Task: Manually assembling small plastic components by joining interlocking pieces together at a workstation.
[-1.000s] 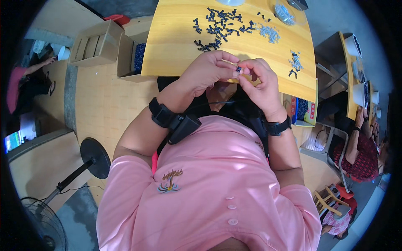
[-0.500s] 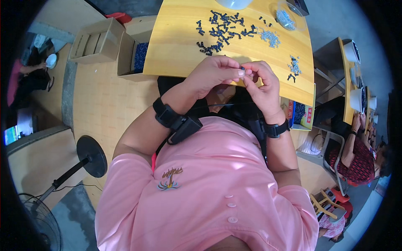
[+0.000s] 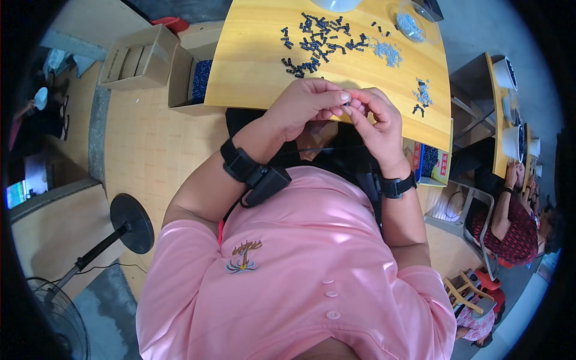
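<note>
At the table's near edge my left hand (image 3: pixel 305 108) and my right hand (image 3: pixel 378 120) meet, thumbs and fingertips pinched together. Between them shows a bit of a small dark piece (image 3: pixel 347 102), mostly hidden by the fingers. Beyond my hands, a loose pile of small black cylindrical pieces (image 3: pixel 318 45) is spread over the yellow wooden table (image 3: pixel 246 60). Right of it lies a heap of small pale grey pieces (image 3: pixel 387 54). A smaller heap of pale pieces (image 3: pixel 422 94) sits closer to the right edge, with a few black ones beside it.
A clear round container (image 3: pixel 411 27) holds more pale pieces, near a white tub (image 3: pixel 336 5). Open cardboard boxes (image 3: pixel 137 59) stand left of the table; one holds dark pieces (image 3: pixel 201 81). A fan (image 3: pixel 132 225) is at left. People sit at another table (image 3: pixel 499 120) on the right.
My fingertips have shifted slightly around the small dark piece, and less of it shows now. At the far left, another person's hand with a white bowl has moved left.
</note>
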The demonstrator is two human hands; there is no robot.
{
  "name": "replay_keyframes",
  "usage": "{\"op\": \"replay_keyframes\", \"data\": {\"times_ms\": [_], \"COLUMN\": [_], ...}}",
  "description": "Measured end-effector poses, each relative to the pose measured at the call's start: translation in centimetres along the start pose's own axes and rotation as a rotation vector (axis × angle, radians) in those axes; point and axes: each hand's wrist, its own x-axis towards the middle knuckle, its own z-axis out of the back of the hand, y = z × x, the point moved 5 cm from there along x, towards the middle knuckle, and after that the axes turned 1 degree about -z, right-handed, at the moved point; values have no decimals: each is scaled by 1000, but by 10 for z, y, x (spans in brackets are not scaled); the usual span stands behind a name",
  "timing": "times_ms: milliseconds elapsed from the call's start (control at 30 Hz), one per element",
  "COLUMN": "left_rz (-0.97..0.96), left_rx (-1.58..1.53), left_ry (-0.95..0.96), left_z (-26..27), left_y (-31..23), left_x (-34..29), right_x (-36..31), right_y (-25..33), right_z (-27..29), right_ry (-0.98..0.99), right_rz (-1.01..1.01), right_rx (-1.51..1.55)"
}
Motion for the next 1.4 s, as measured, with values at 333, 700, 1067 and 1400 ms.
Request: {"op": "replay_keyframes", "data": {"times_ms": [333, 700, 1067, 1400], "left_rz": [79, 76, 85, 82], "left_rx": [14, 47, -35, -62], "left_ry": [24, -13, -67, -93], "left_z": [1, -3, 0, 10], "left_y": [10, 6, 9, 14], "left_x": [1, 1, -1, 0], "right_x": [-1, -1, -1, 2], "right_y": [-18, -5, 2, -16], "right_z": [9, 4, 2, 16], "right_ry": [-107, -33, -63, -56], "right_rz": [-90, 0, 131, 0], "right_rx": [40, -137, -265, -253]}}
